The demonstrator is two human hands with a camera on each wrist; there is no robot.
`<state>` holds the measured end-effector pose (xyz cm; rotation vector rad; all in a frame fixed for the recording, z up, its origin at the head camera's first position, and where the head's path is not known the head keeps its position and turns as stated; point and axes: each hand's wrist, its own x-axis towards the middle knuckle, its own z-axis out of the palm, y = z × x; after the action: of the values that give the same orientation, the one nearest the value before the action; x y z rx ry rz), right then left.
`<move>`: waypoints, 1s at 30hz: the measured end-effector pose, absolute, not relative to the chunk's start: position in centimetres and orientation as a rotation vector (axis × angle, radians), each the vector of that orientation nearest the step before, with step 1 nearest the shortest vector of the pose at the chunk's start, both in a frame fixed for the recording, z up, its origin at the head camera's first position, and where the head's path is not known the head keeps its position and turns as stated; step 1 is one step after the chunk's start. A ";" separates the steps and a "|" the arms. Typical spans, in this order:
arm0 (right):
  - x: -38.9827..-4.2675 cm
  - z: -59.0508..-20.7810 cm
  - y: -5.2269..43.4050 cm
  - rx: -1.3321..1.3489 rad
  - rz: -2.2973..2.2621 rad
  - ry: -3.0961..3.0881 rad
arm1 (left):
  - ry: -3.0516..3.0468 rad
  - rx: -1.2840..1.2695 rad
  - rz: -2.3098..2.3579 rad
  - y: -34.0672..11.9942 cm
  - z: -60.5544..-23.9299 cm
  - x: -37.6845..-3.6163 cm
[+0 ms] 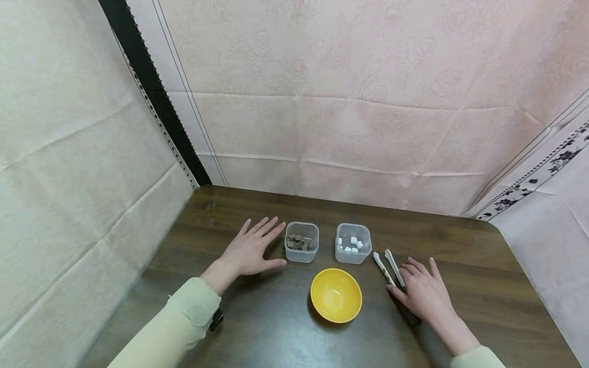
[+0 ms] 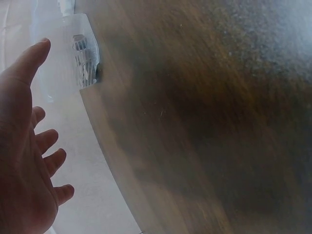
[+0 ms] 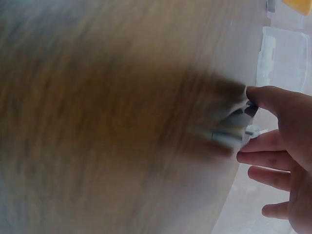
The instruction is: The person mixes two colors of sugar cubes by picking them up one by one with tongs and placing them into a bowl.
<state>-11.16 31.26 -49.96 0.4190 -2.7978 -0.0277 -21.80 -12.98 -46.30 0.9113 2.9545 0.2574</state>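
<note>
Yellow bowl (image 1: 336, 295) sits mid-surface and looks empty; everything else is placed relative to it.

Behind the bowl, two clear tubs side by side: the tub of brown cubes (image 1: 301, 242) behind and to its left, the tub of white cubes (image 1: 353, 243) behind and slightly right. Dark wooden surface (image 1: 460, 240) under all of it, pale cloth backdrop around.

Left hand (image 1: 250, 249) lies left of the bowl, fingers straight and spread, palm down, fingertips just beside the brown-cube tub — holding nothing.

Right hand (image 1: 425, 291) lies right of the bowl, fingers relaxed and flat. The white tongs (image 1: 388, 266) lie between it and the white-cube tub, arms pointing away from the person. The handle end runs under the thumb and forefinger; the right wrist view, though blurred, shows thumb and fingertip touching them (image 3: 239, 129) — no closed grip yet.

Judgement: the pickup is the step in hand. Doing it well likely means pinching near the hinge end, lifting clear of the surface before swinging, and keeping the tong tips off the tub wall — it looks light enough to tip.
</note>
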 end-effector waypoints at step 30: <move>-11.5 -51.3 32.1 0.593 0.113 -2.562 | 2.941 0.880 0.259 -13.1 -46.1 -21.5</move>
<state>-11.51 32.07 -51.30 0.5930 -2.5624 0.1132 -21.49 -13.09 -46.13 0.8802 2.9415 0.2595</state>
